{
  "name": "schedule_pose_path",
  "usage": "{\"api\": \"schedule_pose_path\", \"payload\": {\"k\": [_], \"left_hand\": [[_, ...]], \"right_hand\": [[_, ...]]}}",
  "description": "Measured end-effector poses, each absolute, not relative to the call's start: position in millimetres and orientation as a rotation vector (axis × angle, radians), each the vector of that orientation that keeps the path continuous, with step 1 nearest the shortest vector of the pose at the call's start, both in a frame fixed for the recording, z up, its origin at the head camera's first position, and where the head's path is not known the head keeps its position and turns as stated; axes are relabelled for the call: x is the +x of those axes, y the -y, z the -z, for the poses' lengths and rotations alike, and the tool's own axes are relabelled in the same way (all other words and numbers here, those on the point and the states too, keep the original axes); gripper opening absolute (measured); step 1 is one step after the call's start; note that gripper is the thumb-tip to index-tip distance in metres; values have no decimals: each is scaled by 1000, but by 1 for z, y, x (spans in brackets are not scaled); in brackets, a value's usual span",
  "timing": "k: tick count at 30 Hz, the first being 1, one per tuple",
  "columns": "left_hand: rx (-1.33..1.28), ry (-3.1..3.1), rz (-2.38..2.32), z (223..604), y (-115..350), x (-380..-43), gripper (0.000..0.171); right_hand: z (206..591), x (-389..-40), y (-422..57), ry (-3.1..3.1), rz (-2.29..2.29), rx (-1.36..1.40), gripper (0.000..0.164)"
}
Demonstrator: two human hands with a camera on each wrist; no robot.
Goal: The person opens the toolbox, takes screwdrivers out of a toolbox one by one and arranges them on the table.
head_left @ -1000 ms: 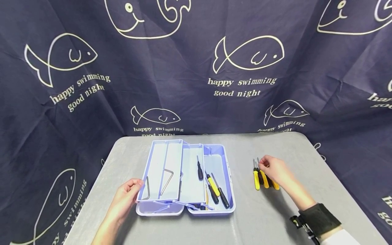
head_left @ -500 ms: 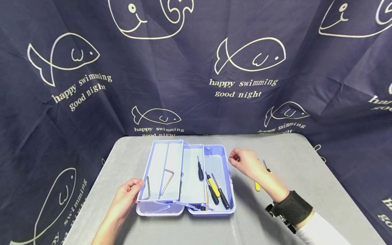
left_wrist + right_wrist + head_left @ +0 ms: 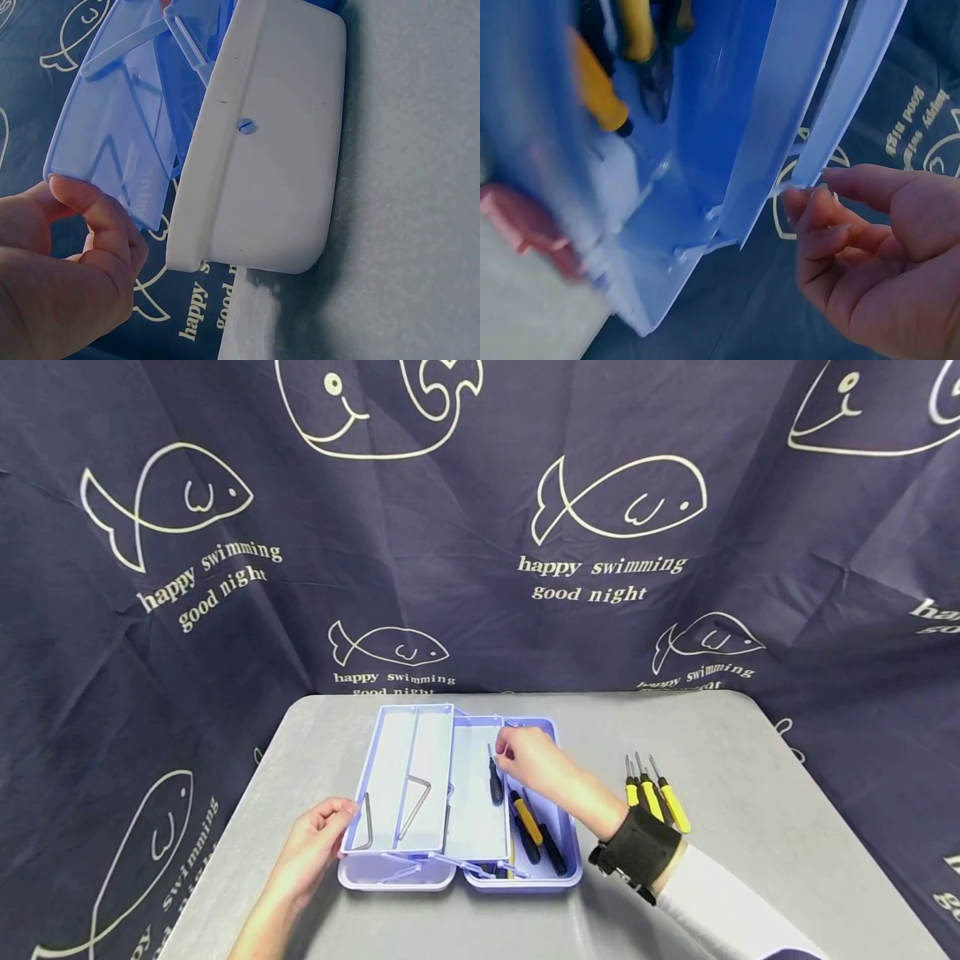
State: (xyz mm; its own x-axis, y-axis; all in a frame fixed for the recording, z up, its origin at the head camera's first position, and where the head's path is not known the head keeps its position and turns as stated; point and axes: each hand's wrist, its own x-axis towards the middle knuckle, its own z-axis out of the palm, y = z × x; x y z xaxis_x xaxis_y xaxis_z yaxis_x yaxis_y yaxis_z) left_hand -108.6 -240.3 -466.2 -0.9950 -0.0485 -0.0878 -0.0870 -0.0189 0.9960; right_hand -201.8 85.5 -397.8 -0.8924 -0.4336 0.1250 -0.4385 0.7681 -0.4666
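Pinching the upper tray [image 3: 392, 752] by its near-left edge, the left hand [image 3: 315, 839] could tip it with a tug, sliding the bent rods [image 3: 415, 812]. Farther right, the right hand [image 3: 534, 760] bunches its fingers, load untellable, over the middle tray [image 3: 472, 827]; brushing the black screwdriver [image 3: 497, 787] could roll it.

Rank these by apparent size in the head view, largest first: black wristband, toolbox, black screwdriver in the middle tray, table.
1. Table
2. Toolbox
3. Black wristband
4. Black screwdriver
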Motion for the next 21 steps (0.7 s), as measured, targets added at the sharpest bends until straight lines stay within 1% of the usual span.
{"api": "schedule_pose_path", "payload": {"k": [3, 9, 15, 21], "left_hand": [[-158, -2182, -2218, 467, 241, -108, 14], [-167, -2174, -2220, 466, 240, -109, 14], [-168, -2168, -2215, 467, 240, -110, 15], [-159, -2170, -2223, 468, 241, -110, 15]], "right_hand": [[400, -203, -74, 2948, -697, 773, 10], [407, -200, -61, 2930, -531, 878, 21], [407, -197, -53, 3015, -447, 890, 20], [407, -200, -53, 3036, -477, 926, 20]]}}
